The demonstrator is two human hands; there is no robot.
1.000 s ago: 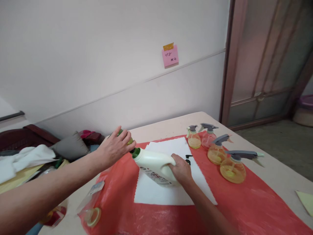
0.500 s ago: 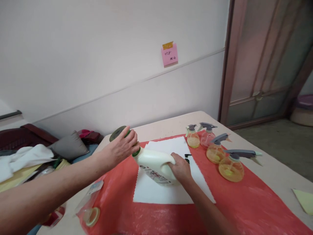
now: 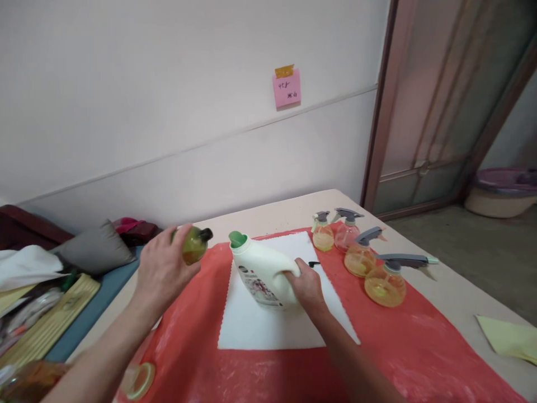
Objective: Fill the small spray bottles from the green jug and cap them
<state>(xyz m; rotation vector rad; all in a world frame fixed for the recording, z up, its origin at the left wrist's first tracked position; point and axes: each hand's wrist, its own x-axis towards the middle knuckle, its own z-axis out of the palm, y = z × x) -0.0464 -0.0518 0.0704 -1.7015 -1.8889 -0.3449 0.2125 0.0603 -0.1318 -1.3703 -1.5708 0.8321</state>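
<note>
My right hand is closed round the handle of a white detergent bottle. The bottle rests tilted on a white sheet, and its open green spout points up and to the left. My left hand grips a small round yellow-green bottle whose black neck points right, toward the spout. A short gap separates the two bottles. Just beyond my right hand, a small black part lies on the white sheet.
Several amber spray bottles with grey triggers stand in a row on the red mat at the right. A clear bag with a round lid lies at the mat's left edge. Cushions and clutter sit left of the table; a yellow-green sheet lies far right.
My left hand has pulled the small bottle away from the white bottle's mouth, leaving the green spout uncovered. The white bottle now stands more upright. The view has shifted slightly.
</note>
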